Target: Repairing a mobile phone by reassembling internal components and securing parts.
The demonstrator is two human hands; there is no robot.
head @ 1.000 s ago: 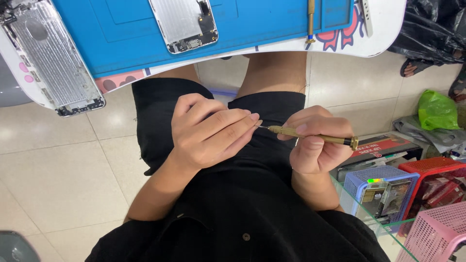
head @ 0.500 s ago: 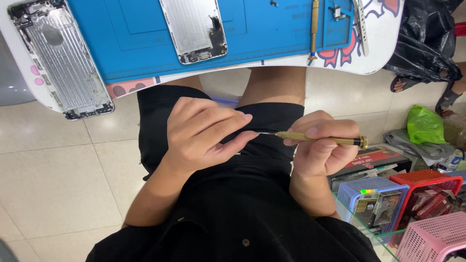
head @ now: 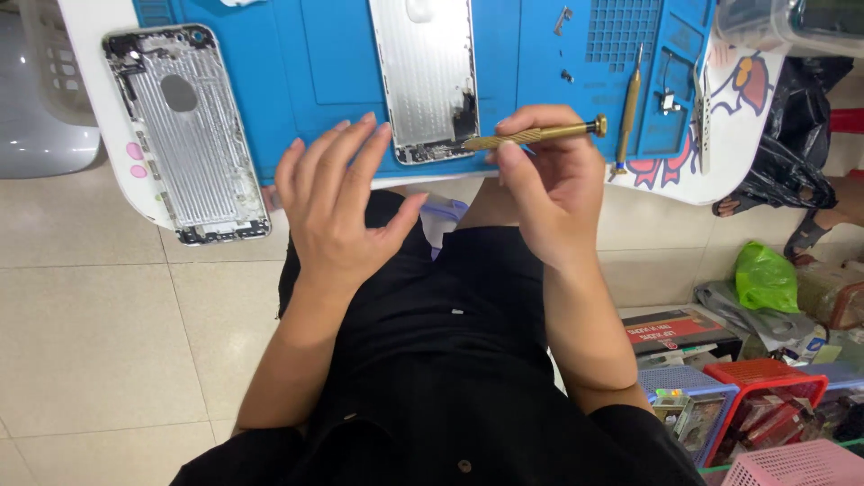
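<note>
Brass screwdriver (head: pixel 533 135) sits pinched in my right hand (head: pixel 551 193), lying nearly level with its knurled cap at three o'clock and its fine tip at nine o'clock, where it meets the lower right corner of the middle phone housing (head: pixel 426 76). Thumb and forefinger close around the shaft near the tip; the other fingers curl under it.

My left hand (head: pixel 340 211) holds nothing — fingers spread wide and straight, palm turned toward me, hovering at nine o'clock from the right hand, with its fingertips over the near edge of the blue repair mat (head: pixel 319 63). Whether they touch the mat, I cannot tell.

The mat lies on the white counter (head: pixel 108 157) at twelve o'clock from my lap. A second bare metal phone housing (head: pixel 184 135) lies at ten o'clock, half off the mat's left edge, inner side up. At two o'clock a second brass-handled tool (head: pixel 627 108) rests upright on the mat's tray section, with a few tiny parts beside it.

Down at four o'clock on the tiled floor (head: pixel 90 315) stand a blue basket (head: pixel 686 382), a red basket (head: pixel 765 373) and a pink one (head: pixel 792 463) — and a green bag (head: pixel 765 277) is just beyond them.
</note>
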